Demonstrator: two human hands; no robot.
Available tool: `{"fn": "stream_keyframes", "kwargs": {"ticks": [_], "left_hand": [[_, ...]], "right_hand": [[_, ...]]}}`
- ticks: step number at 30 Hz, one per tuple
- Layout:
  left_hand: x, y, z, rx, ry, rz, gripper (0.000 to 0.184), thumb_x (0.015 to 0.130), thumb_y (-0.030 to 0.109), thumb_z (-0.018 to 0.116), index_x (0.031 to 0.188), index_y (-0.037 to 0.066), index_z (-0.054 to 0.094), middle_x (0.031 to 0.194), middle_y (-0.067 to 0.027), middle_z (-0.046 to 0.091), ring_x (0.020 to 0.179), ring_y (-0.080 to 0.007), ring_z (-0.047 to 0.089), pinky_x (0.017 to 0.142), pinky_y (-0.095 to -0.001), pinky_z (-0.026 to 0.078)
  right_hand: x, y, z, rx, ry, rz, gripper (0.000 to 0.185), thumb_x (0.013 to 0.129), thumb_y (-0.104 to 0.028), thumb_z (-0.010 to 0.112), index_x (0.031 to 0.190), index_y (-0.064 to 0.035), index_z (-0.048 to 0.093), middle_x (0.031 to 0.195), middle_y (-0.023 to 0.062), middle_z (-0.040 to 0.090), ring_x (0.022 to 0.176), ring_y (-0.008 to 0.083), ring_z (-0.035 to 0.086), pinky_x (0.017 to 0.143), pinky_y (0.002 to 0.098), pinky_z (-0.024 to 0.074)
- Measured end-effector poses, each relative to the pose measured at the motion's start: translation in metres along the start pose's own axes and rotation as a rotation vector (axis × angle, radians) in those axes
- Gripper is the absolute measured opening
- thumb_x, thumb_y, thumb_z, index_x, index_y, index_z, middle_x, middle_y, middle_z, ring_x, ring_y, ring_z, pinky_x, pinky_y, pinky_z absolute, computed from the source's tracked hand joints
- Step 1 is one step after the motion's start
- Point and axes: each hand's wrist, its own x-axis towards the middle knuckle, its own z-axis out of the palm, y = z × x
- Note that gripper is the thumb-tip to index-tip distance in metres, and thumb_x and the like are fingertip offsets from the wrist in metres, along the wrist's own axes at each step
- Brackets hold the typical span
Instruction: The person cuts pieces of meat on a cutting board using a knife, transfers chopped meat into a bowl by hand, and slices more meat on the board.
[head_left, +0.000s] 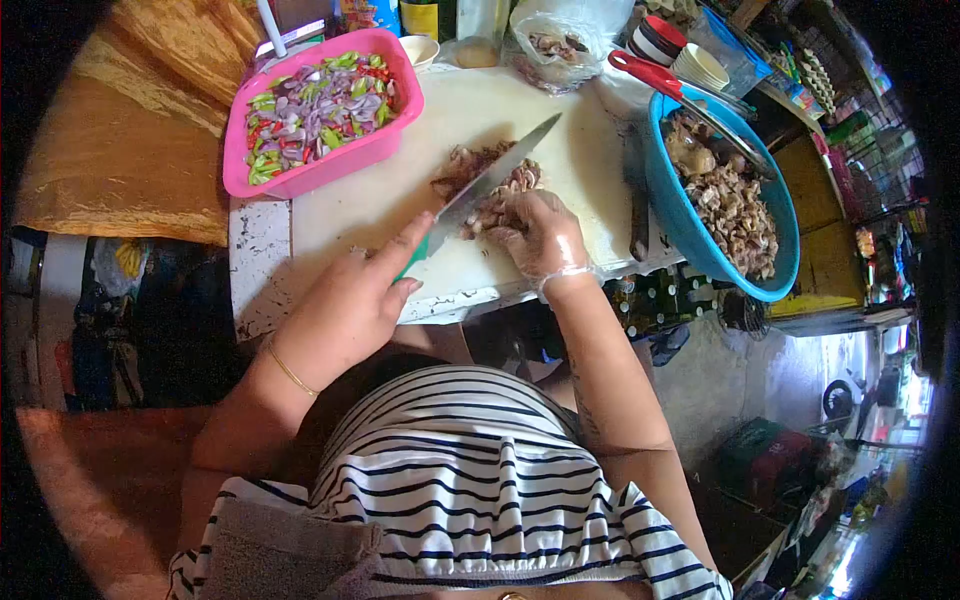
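Observation:
My left hand (360, 295) is wrapped round the green handle of a large kitchen knife (497, 176). Its wide blade slants up and to the right, over a pile of chopped brown meat (468, 167) on a white cutting board (420, 150). On the right side of that pile, my right hand (545, 238), in a clear plastic glove, has its fingers curled down on the meat, close to the blade. Some of the pile is hidden under the blade and the gloved fingers.
A pink basin (330, 176) of sliced onions and peppers stands at the left. On the right, a blue basin (688, 238) holds cut meat and a red-handled ladle (645, 72). A dark knife (640, 222) lies beside it. Behind stands a plastic bag (556, 48) with meat.

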Motion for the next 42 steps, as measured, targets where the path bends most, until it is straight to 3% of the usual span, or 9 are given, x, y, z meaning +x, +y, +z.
{"fn": "stream_keyframes", "kwargs": {"ticks": [12,20,23,27,31,33,37,41,42], "left_hand": [[0.034,0.004,0.028,0.014,-0.09,0.059,0.071,0.094,0.013,0.063,0.158,0.02,0.032,0.097,-0.0284,0.065,0.089,-0.0478,0.065,0.081,-0.0535,0.052],[0.061,-0.003,0.04,-0.094,0.099,0.177,0.061,0.094,0.012,0.064,0.152,0.015,0.045,0.103,-0.031,0.066,0.093,-0.049,0.065,0.084,-0.0539,0.052],[0.033,0.0,0.01,-0.039,0.13,0.066,0.066,0.092,0.01,0.066,0.153,0.016,0.043,0.107,-0.0306,0.066,0.095,-0.0485,0.065,0.086,-0.0529,0.052],[0.021,-0.009,-0.015,0.04,0.373,0.162,0.067,0.093,0.013,0.063,0.155,0.013,0.038,0.078,-0.0282,0.062,0.071,-0.0465,0.063,0.069,-0.0551,0.05],[0.031,-0.013,-0.002,0.061,0.287,0.068,0.069,0.094,0.012,0.062,0.157,0.011,0.034,0.087,-0.0301,0.065,0.081,-0.0474,0.065,0.077,-0.0549,0.051],[0.042,-0.026,0.027,0.012,0.08,-0.083,0.067,0.094,0.012,0.062,0.156,0.013,0.036,0.097,-0.0316,0.067,0.089,-0.0486,0.065,0.084,-0.0546,0.051],[0.043,-0.029,0.015,-0.013,0.048,-0.06,0.069,0.095,0.013,0.062,0.157,0.012,0.033,0.091,-0.0328,0.066,0.086,-0.0497,0.065,0.082,-0.0561,0.05],[0.022,-0.034,0.015,0.053,0.282,0.074,0.069,0.094,0.011,0.062,0.157,0.01,0.033,0.09,-0.0318,0.065,0.083,-0.05,0.064,0.078,-0.0557,0.051],[0.016,-0.032,0.012,0.077,0.292,0.038,0.067,0.094,0.011,0.061,0.156,0.007,0.034,0.088,-0.0306,0.065,0.081,-0.0492,0.065,0.075,-0.0551,0.052]], "right_hand": [[-0.003,0.009,0.005,-0.014,-0.031,0.007,0.023,0.071,-0.004,0.081,0.091,-0.0049,0.07,0.089,0.0149,0.068,0.085,0.0363,0.067,0.075,0.0409,0.0543],[-0.014,0.008,0.008,-0.044,0.071,-0.072,0.023,0.073,-0.002,0.08,0.095,-0.0074,0.074,0.09,0.015,0.068,0.085,0.0358,0.067,0.076,0.0415,0.0546],[-0.013,0.004,0.009,-0.049,0.118,0.036,0.028,0.072,-0.005,0.08,0.098,-0.0114,0.077,0.09,0.0144,0.066,0.086,0.0351,0.065,0.079,0.0426,0.0541],[-0.007,-0.003,0.01,-0.052,0.071,0.116,0.034,0.069,-0.006,0.081,0.101,-0.0174,0.078,0.089,0.0124,0.064,0.088,0.0344,0.063,0.082,0.0429,0.0532],[-0.007,-0.002,0.012,-0.12,0.058,0.062,0.038,0.067,-0.003,0.085,0.103,-0.0108,0.078,0.088,0.0106,0.064,0.081,0.0284,0.063,0.074,0.0383,0.0525],[-0.01,-0.002,0.012,-0.096,0.055,0.096,0.033,0.068,-0.009,0.084,0.1,-0.0155,0.078,0.089,0.0109,0.064,0.086,0.0327,0.063,0.08,0.043,0.0517],[-0.013,-0.004,0.007,-0.14,0.059,0.085,0.036,0.069,-0.019,0.087,0.102,-0.0159,0.076,0.098,0.0126,0.065,0.097,0.0361,0.061,0.087,0.0475,0.0508],[-0.006,0.006,0.003,-0.2,0.209,0.01,0.051,0.068,-0.03,0.089,0.113,-0.0127,0.072,0.115,0.0182,0.063,0.108,0.0396,0.059,0.093,0.0509,0.0489],[-0.003,0.019,0.006,-0.24,0.214,0.05,0.065,0.072,-0.044,0.086,0.125,-0.0114,0.067,0.134,0.0259,0.056,0.123,0.0453,0.053,0.105,0.0533,0.0432]]}}
